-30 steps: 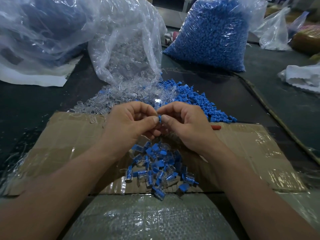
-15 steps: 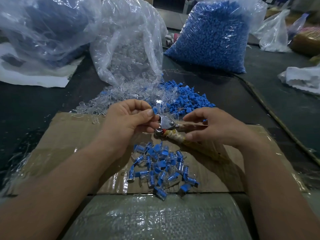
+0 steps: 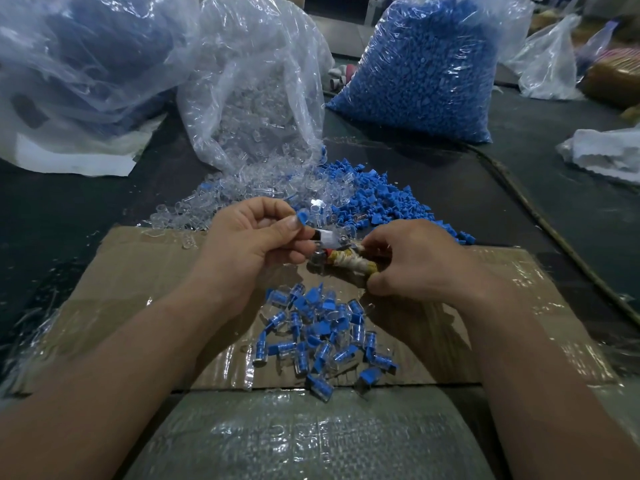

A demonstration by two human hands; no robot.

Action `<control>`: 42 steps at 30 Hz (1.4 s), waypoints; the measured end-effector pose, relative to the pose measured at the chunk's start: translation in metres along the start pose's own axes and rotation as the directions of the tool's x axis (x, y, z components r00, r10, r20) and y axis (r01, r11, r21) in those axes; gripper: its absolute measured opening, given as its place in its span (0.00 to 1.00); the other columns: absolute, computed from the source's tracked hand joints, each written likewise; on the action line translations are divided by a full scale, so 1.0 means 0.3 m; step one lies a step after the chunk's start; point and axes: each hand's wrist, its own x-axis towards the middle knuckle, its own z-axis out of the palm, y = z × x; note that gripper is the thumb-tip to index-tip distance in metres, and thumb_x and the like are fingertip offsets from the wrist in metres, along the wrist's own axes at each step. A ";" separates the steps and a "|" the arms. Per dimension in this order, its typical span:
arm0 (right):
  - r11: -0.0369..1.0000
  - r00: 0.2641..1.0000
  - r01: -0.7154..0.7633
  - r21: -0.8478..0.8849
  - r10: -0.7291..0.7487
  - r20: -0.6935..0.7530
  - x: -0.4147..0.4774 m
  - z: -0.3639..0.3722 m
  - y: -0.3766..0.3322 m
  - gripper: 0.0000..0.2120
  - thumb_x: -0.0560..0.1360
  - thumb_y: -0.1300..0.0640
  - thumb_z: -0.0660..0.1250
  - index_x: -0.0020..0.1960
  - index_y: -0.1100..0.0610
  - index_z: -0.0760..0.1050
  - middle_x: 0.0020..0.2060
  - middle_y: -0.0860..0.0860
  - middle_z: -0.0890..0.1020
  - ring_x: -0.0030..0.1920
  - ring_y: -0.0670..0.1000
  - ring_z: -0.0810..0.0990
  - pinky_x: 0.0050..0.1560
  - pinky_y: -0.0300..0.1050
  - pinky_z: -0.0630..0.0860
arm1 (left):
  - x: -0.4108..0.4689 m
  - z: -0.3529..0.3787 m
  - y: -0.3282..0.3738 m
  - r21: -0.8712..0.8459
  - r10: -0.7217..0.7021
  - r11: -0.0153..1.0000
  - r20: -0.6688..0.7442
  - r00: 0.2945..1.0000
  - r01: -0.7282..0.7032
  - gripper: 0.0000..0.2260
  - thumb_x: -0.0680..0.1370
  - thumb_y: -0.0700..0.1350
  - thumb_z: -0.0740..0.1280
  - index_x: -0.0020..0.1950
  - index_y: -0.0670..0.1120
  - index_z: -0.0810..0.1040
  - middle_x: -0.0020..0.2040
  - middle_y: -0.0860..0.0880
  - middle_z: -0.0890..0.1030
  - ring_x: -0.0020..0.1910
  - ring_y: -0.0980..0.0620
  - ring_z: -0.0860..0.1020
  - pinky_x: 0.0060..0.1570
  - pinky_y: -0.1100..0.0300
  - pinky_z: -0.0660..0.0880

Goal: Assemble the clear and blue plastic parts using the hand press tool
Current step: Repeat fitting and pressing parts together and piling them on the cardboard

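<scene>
My left hand (image 3: pixel 247 245) pinches small blue plastic cap (image 3: pixel 302 216); right hand (image 3: pixel 419 265) grips cloth-wrapped metal hand press (image 3: pixel 343 262). Underneath: taped brown cardboard sheet (image 3: pixel 138 271).

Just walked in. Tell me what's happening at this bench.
A person is pressing plastic parts together. The left hand pinches a blue part right by the metal head of the hand press tool, while the right hand grips its wrapped handles. A pile of assembled pieces lies on the cardboard beneath. Loose clear parts and loose blue parts are heaped behind.
</scene>
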 end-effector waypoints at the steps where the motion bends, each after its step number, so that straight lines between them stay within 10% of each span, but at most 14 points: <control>1: 1.000 1.000 -0.003 -0.012 0.003 -0.026 0.004 0.005 -0.004 0.15 0.66 0.51 0.71 0.52 0.48 0.74 0.40 0.44 0.74 0.41 0.45 0.70 0.36 0.40 0.67 | 0.001 0.000 0.000 -0.004 -0.002 1.000 0.000 1.000 0.002 0.06 0.65 0.38 0.66 0.41 0.41 0.74 0.32 0.44 0.82 0.29 0.52 0.81 0.27 0.66 0.76; 15: 0.989 0.930 0.096 0.112 -0.049 -0.364 0.006 0.019 0.003 0.08 0.74 0.54 0.66 0.45 0.50 0.65 0.35 0.41 0.66 0.34 0.41 0.65 0.33 0.34 0.58 | 0.016 -0.013 -0.011 -0.017 0.044 0.999 -0.066 0.997 -0.045 0.05 0.65 0.38 0.66 0.40 0.42 0.75 0.32 0.45 0.82 0.30 0.52 0.81 0.28 0.65 0.76; 34: 0.971 0.962 0.195 0.137 -0.161 -0.222 0.003 0.050 -0.044 0.11 0.73 0.48 0.62 0.50 0.48 0.62 0.45 0.46 0.68 0.43 0.46 0.65 0.39 0.30 0.58 | 0.001 0.002 0.000 0.032 0.139 0.990 -0.097 0.986 -0.136 0.05 0.74 0.31 0.63 0.41 0.41 0.73 0.31 0.48 0.81 0.29 0.54 0.80 0.28 0.67 0.75; 42: 0.976 0.960 0.180 0.121 -0.148 -0.237 0.002 0.046 -0.054 0.08 0.73 0.49 0.64 0.47 0.50 0.67 0.42 0.48 0.74 0.42 0.48 0.70 0.41 0.43 0.63 | -0.015 0.016 0.001 0.107 0.179 0.980 -0.113 0.977 -0.167 0.06 0.74 0.31 0.63 0.41 0.40 0.74 0.31 0.48 0.81 0.29 0.55 0.79 0.30 0.66 0.77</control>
